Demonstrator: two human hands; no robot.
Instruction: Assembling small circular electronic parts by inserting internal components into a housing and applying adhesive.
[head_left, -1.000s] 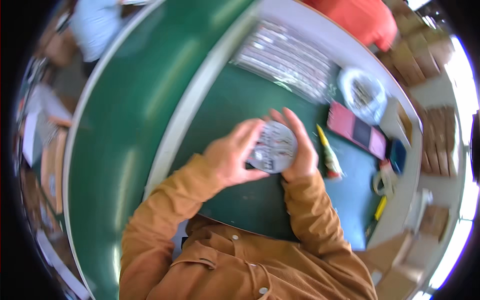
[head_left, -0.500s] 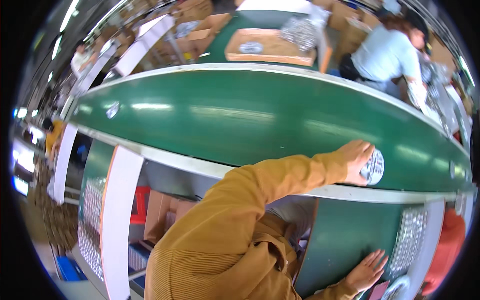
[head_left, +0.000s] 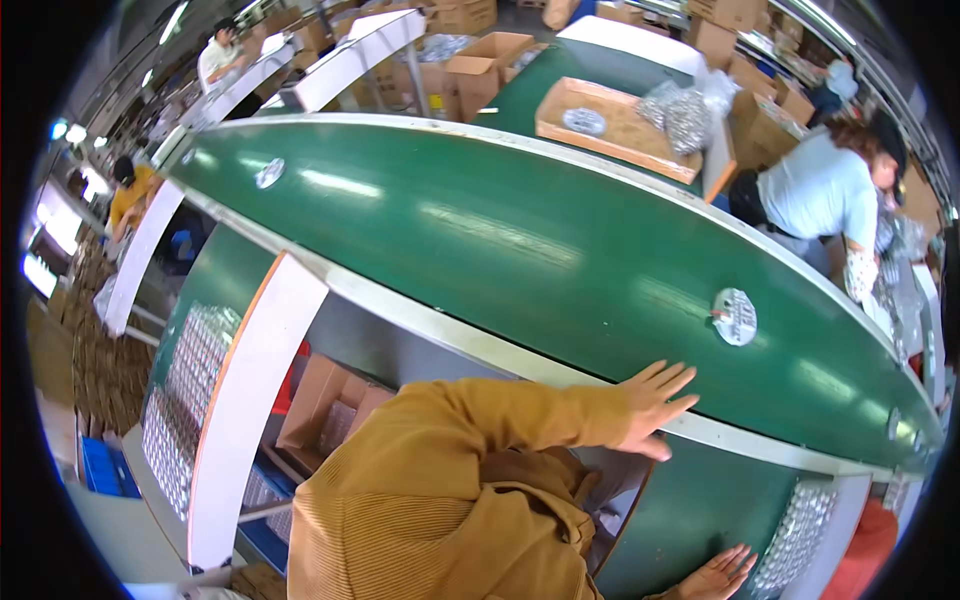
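My left hand (head_left: 655,408) is held over the near rail of the green conveyor belt (head_left: 480,270). Its fingers are spread and nothing is in it. Beyond the fingertips, apart from them, a round flat silvery-white disc (head_left: 736,317) with dark printing lies on the belt; a small red spot shows at its left edge. My right hand (head_left: 722,575) is low over the green side table (head_left: 690,500), fingers stretched out and empty. Close to it stand rows of small shiny clear pieces (head_left: 797,540), too small to name.
Another disc (head_left: 269,173) lies far left on the belt, and a few small ones at its right end. Across it are a shallow cardboard tray (head_left: 610,138) and a person (head_left: 820,195) in light blue. A white partition (head_left: 255,410) rises at left, beside an open carton (head_left: 325,405).
My left hand has let go of the disc and drawn back toward the near rail, its fingers spreading. The disc stays on the belt. My view has shifted; my right hand remains open.
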